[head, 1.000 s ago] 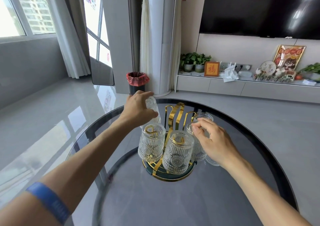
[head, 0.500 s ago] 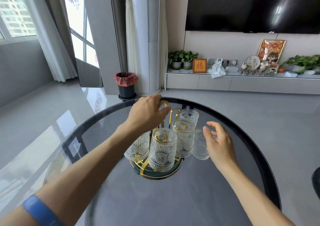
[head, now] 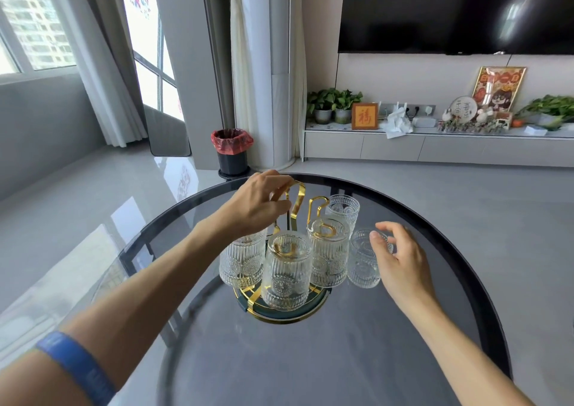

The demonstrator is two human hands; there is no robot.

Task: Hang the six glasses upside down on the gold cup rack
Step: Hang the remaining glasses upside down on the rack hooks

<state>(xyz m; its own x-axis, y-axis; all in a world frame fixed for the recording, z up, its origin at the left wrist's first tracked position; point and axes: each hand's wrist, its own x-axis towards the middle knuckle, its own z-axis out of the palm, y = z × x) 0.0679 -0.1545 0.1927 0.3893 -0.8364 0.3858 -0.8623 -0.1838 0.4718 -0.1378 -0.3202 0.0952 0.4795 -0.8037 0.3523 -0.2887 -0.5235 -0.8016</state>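
On the round desk [head: 403,359], near its far edge, the gold cup rack [head: 296,202] carries inverted glasses, and one loose glass [head: 363,262] stands just beside its right side. The right hand [head: 400,259] curls half-open around that glass, seemingly touching the rim; the left hand [head: 259,206] pinches the rack's top loop. Ribbed, rigid, breakable and likely slick, the glass is best gripped round its walls.

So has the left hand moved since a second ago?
Yes. The left hand left the glass on the rack's left and rose toward the centre, onto the gold rack top loop.
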